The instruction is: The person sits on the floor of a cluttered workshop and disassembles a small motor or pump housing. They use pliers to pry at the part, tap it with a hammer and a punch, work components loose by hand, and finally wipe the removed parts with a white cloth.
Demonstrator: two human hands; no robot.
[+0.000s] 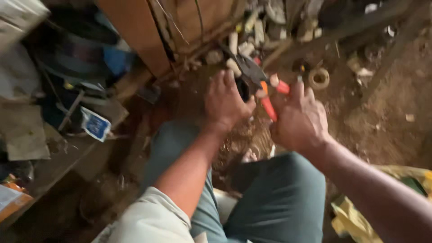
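The right hand [299, 119] grips the orange-handled pliers [265, 87]. The left hand [225, 101] closes around a dark object [243, 87] at the pliers' head, above the knees [279, 189].

We see pliers [263, 87] with dull dark metal jaws and glossy orange plastic handles, matt green cloth trousers [279, 198], and a rough wooden board [135, 31].
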